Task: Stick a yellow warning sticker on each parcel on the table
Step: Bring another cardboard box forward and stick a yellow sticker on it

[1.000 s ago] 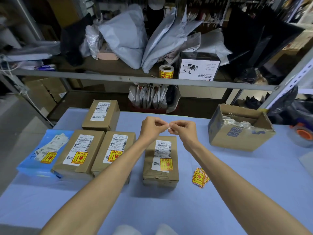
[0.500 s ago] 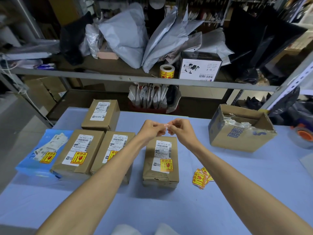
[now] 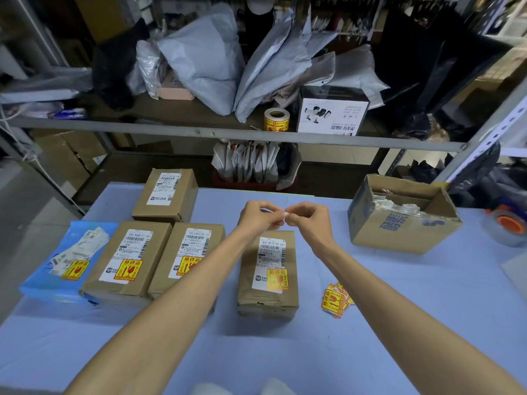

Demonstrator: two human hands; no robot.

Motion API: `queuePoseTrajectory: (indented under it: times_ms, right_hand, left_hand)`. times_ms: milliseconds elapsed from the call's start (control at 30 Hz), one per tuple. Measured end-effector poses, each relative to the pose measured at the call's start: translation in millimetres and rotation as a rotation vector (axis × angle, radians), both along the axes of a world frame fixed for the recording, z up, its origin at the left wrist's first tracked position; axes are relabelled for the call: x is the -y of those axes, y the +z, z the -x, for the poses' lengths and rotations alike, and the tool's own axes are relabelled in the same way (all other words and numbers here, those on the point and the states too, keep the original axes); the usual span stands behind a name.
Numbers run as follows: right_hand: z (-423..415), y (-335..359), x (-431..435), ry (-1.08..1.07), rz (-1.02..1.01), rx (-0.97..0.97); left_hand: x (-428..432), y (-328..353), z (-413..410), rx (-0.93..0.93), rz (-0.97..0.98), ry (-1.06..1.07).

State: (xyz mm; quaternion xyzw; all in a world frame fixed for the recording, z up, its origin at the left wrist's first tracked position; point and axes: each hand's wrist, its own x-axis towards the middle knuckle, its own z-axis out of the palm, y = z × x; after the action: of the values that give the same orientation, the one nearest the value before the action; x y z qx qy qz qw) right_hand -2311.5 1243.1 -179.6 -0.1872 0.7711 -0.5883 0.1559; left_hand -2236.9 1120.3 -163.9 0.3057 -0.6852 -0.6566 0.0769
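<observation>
My left hand [image 3: 261,219] and my right hand [image 3: 309,222] meet above the table and pinch a small white piece of sticker backing [image 3: 286,214] between their fingertips. Right below them lies a brown parcel [image 3: 268,280] with a yellow warning sticker [image 3: 278,279] on its label. Two more brown parcels [image 3: 127,262] [image 3: 185,258] and a blue parcel [image 3: 61,266] at the left also carry yellow stickers. The far brown parcel [image 3: 165,195] shows only a white label. A small pile of loose yellow stickers [image 3: 336,300] lies on the blue table [image 3: 399,309] at the right.
An open cardboard box [image 3: 399,218] holding plastic scraps stands at the right, a tape dispenser [image 3: 507,223] beyond it. The shelf behind carries a sticker roll [image 3: 276,119], a white box [image 3: 332,112] and grey mail bags.
Both hands stay together above the parcel, fingers working the small white piece; the view has shifted only slightly.
</observation>
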Motion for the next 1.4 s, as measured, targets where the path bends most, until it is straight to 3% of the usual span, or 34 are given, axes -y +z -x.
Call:
queuePoseTrajectory:
  times_ms: [200, 533, 767, 933, 1133, 1400]
  right_hand:
    - [19, 5, -21, -0.044, -0.015, 0.006]
    - [106, 30, -81, -0.197, -0.077, -0.083]
    - [183, 50, -119, -0.206, -0.378, -0.351]
    - [224, 44, -132, -0.242, -0.616, -0.419]
    - [234, 43, -131, -0.275, -0.658, -0.409]
    - [194, 59, -90, 0.069, -0.714, -0.361]
  left_hand:
    - [-19, 4, 24, 0.035, 0.162, -0.098]
    - [-64, 32, 123, 0.058, 0.729, -0.456]
    - [-85, 49, 194, 0.175, 1.062, -0.647]
    - [-92, 55, 223, 0.19, 1.109, -0.645]
    - [-87, 54, 230, 0.228, 1.104, -0.63]
    - [-55, 52, 189, 0.311, 1.051, -0.54]
